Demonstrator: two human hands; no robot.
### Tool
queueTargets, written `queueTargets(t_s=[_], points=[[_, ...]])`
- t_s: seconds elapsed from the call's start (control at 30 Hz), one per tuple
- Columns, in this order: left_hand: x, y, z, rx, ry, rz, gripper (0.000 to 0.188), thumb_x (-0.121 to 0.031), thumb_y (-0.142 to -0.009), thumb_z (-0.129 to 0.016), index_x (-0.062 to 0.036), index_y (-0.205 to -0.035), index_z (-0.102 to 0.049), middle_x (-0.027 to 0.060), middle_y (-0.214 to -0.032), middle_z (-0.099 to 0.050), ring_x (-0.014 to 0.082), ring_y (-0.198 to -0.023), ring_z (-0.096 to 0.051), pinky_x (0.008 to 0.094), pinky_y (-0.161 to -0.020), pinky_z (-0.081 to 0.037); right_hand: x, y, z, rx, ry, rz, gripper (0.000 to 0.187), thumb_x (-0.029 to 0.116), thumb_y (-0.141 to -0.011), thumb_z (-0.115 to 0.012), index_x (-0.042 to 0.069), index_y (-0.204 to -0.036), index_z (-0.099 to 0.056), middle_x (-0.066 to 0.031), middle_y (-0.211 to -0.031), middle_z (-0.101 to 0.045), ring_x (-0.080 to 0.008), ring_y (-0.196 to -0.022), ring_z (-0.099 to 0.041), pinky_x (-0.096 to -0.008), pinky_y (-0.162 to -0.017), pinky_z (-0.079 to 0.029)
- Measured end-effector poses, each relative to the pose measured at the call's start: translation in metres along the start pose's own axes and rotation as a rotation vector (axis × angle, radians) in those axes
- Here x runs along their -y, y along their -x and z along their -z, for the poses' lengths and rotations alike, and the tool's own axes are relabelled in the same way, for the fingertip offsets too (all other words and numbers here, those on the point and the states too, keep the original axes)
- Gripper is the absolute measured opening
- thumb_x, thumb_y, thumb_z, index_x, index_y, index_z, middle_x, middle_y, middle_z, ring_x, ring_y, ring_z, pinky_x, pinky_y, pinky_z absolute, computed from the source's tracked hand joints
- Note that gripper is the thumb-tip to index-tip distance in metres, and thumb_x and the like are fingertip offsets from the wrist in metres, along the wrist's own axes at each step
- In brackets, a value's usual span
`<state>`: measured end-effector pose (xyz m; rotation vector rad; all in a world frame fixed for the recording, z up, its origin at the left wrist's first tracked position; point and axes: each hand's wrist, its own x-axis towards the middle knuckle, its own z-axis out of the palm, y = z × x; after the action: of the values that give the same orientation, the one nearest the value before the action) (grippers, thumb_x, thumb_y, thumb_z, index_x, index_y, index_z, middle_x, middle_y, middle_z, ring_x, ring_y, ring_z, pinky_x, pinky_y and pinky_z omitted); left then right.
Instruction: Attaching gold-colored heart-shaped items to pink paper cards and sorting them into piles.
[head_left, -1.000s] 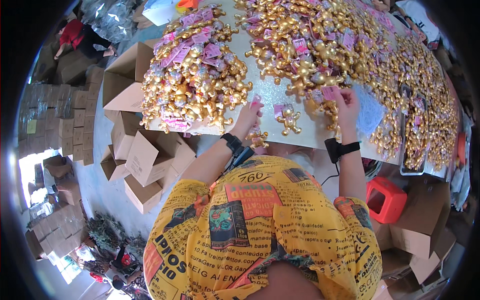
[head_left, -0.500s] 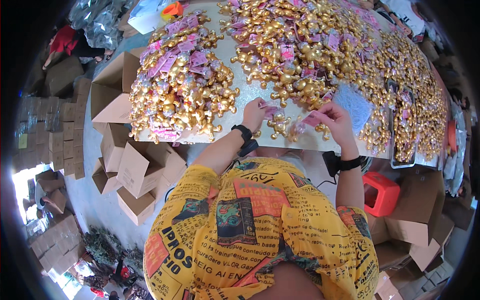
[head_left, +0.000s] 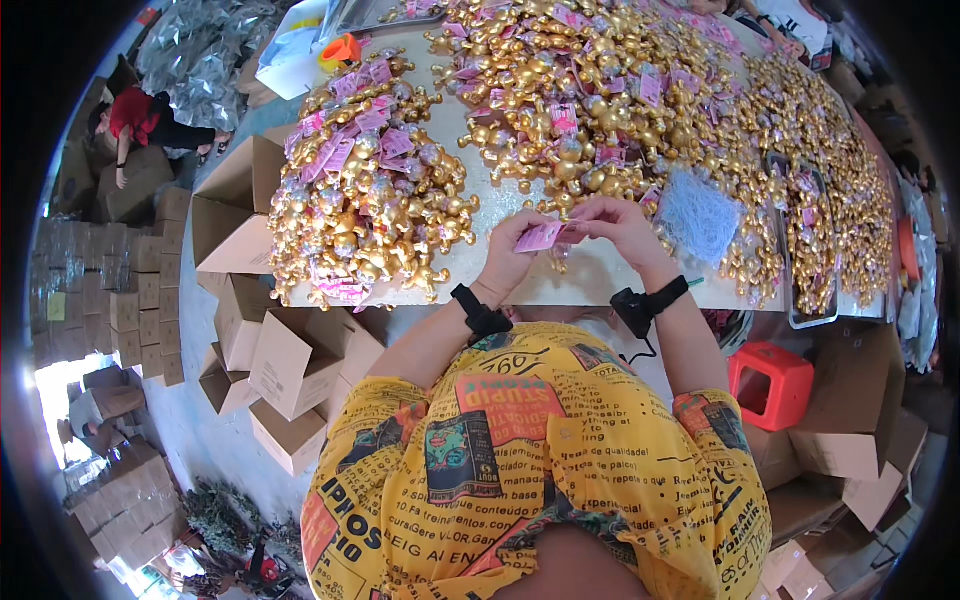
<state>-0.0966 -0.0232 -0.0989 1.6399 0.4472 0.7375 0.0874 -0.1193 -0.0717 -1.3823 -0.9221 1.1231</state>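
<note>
Near the table's front edge, my left hand (head_left: 512, 252) pinches a pink card tag (head_left: 540, 237). My right hand (head_left: 622, 232) is closed at the tag's right end, its thumb and fingertips together; what it pinches is too small to make out. Below the tag, partly hidden by the hands, shows a small gold figurine (head_left: 560, 262). To the right of my right hand lies a bundle of pale blue strings (head_left: 698, 215). A heap of gold figurines with pink tags (head_left: 375, 200) lies to the left of my left hand.
A larger heap of gold figurines (head_left: 600, 90) covers the table's far and right parts. A long metal tray (head_left: 822, 235) holds more of them. Open cardboard boxes (head_left: 295, 365) stand left of the table, a red plastic stool (head_left: 770, 385) to the right. One person (head_left: 140, 115) is at far left.
My hands have come together from apart. The right hand has moved left toward the left hand, and the pink tag it held is no longer seen apart.
</note>
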Motion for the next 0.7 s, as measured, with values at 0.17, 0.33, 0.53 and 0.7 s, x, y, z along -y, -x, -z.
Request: queueTargets(t_s=[0.17,0.33,0.53,0.7], points=[[0.000,-0.009,0.014,-0.049,0.263,0.235,0.019,-0.013,-0.083,-0.058,-0.0059,-0.101,-0.057,0.0006,-0.080,-0.059,0.0046,-0.062,-0.048,0.0180,-0.055,-0.040,0.016,0.005,-0.014,-0.095,0.107,0.055,0.007,0.005,-0.076,-0.065,0.000,-0.077,-0.061,-0.0001,-0.072,-0.061,-0.0069,-0.064,-0.056,-0.0209,-0.057,-0.045],[-0.015,-0.016,0.020,0.175,0.309,0.524,0.038,-0.041,-0.091,-0.038,-0.0099,-0.104,-0.057,-0.0034,-0.072,-0.051,0.0036,-0.051,-0.031,0.0175,-0.045,-0.025,0.063,0.016,-0.025,0.252,0.650,0.242,0.007,0.004,-0.075,-0.064,0.002,-0.080,-0.060,-0.0035,-0.076,-0.059,-0.0138,-0.068,-0.057,-0.0288,-0.057,-0.045],[-0.018,-0.018,0.001,0.387,0.035,0.579,0.060,-0.050,-0.095,-0.022,-0.0047,-0.092,-0.061,0.0018,-0.072,-0.057,0.0115,-0.058,-0.043,0.0253,-0.055,-0.036,0.059,0.009,-0.043,0.117,0.604,0.494,0.005,0.000,-0.071,-0.059,0.003,-0.074,-0.056,-0.0080,-0.078,-0.054,-0.0229,-0.076,-0.055,-0.0314,-0.067,-0.045],[-0.021,-0.019,-0.010,0.232,0.333,0.522,0.058,-0.047,-0.096,-0.019,-0.0049,-0.100,-0.059,0.0018,-0.083,-0.060,0.0094,-0.074,-0.054,0.0245,-0.067,-0.044,0.048,0.009,-0.040,-0.214,0.512,0.564,0.009,-0.003,-0.069,-0.063,0.004,-0.074,-0.059,-0.0048,-0.087,-0.052,-0.0186,-0.085,-0.054,-0.0258,-0.066,-0.044]])
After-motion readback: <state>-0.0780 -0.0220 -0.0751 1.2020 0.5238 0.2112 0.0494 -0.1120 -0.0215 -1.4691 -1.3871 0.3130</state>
